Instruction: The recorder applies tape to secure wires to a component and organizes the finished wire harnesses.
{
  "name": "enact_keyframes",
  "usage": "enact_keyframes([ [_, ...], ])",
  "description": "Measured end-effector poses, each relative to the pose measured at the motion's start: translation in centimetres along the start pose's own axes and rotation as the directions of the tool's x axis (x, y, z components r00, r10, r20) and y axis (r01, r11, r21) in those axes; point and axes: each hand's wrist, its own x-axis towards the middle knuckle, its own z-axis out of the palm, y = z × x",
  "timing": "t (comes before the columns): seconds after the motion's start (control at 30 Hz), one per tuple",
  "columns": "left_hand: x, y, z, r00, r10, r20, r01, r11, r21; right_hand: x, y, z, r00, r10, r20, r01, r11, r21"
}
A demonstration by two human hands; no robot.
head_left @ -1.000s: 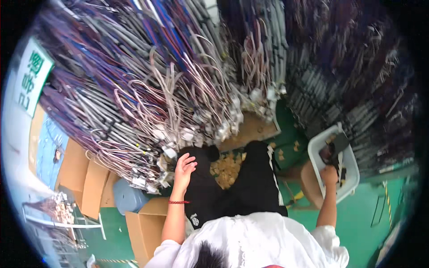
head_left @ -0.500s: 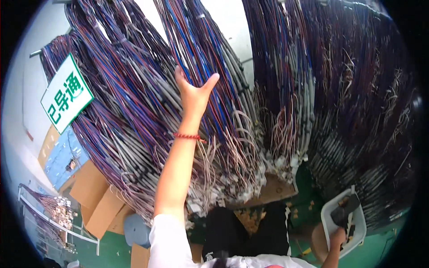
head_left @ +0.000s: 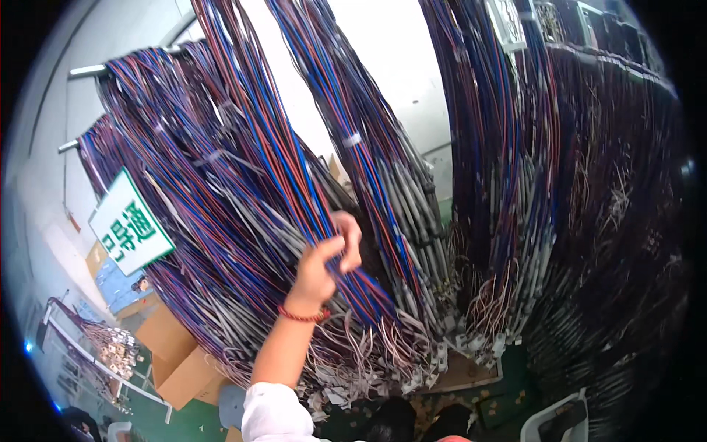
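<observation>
The left hand [head_left: 324, 269] is reaching up into the hanging curtain of long blue, red and purple wire harnesses [head_left: 294, 169], and its fingers [head_left: 350, 239] are curling shut around a thin sheaf of those strands. The thumb is pressing in from the near side, the fingertips are hooking over from the far side, so it is pinching wires rather than lying flat against them. How many strands are caught inside the pinch I cannot tell, since the fisheye is blurring them together.

The bundle's long axis is running steeply up and away from the grip, leaning to the upper left toward the grey metal hanging rail [head_left: 92, 70], and down past the wrist on the lower right, where the loose ends with small white plastic connectors [head_left: 412, 368] are dangling just below the hand. A red beaded bracelet [head_left: 302, 315] is circling the wrist, and the white sleeve [head_left: 272, 416] is coming in from the lower edge.

The right hand is not showing anywhere, so the left is the only 1 at the wires. Well off to the left of the grip, a white sign with green characters [head_left: 131, 232] is hanging among the harnesses, and brown cardboard boxes [head_left: 177, 361] are sitting below it.
</observation>
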Motion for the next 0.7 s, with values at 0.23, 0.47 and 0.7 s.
enact_keyframes([
  [0.23,0.6,-0.9,2.2,0.978,-0.064,-0.198,0.089,0.989,0.118,-2.2,-9.1,-9.6,0.993,-0.118,-0.026,0.121,0.955,0.270],
  [0.47,2.9,-1.6,3.9,0.876,0.090,-0.474,0.121,0.910,0.398,-7.6,-39.6,-48.7,0.493,-0.540,-0.682,0.657,-0.282,0.699],
  [0.7,0.4,8.6,10.9,0.641,0.750,-0.160,-0.026,0.230,0.973,-13.3,-56.9,-77.7,0.181,-0.600,-0.779,0.709,-0.470,0.526],
])
